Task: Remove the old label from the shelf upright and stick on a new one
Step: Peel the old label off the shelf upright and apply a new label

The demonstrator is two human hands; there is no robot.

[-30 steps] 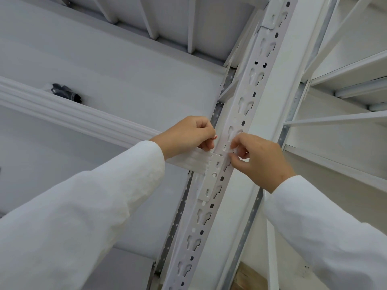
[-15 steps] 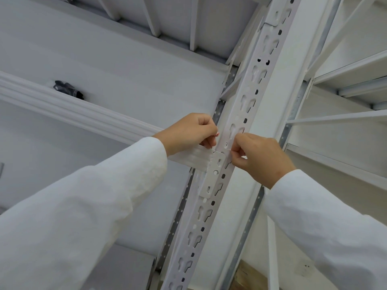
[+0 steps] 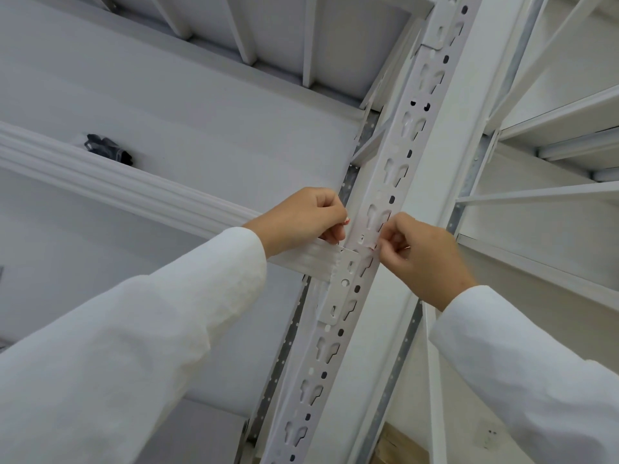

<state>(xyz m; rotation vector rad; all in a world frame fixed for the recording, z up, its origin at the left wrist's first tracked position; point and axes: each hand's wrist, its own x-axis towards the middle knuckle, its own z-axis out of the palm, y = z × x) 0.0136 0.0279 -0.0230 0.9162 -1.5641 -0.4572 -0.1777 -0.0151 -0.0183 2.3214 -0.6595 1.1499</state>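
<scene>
A white perforated shelf upright (image 3: 335,346) runs diagonally from bottom centre to top right. A small whitish label (image 3: 363,238) lies across it where the ribbed shelf beam (image 3: 117,185) meets it. My left hand (image 3: 301,219) is curled at the label's left edge, its fingertips pinching there. My right hand (image 3: 422,259) pinches the label's right edge against the upright. Both arms wear white sleeves. The fingertips hide much of the label.
A dark small object (image 3: 107,149) lies on the shelf at upper left. More white shelf beams (image 3: 552,195) and braces stand to the right of the upright. A brown wooden surface (image 3: 398,447) shows at the bottom.
Both hands stay at the same spot on the upright. The fingers have shifted slightly at the label's edges and the view has tilted a little.
</scene>
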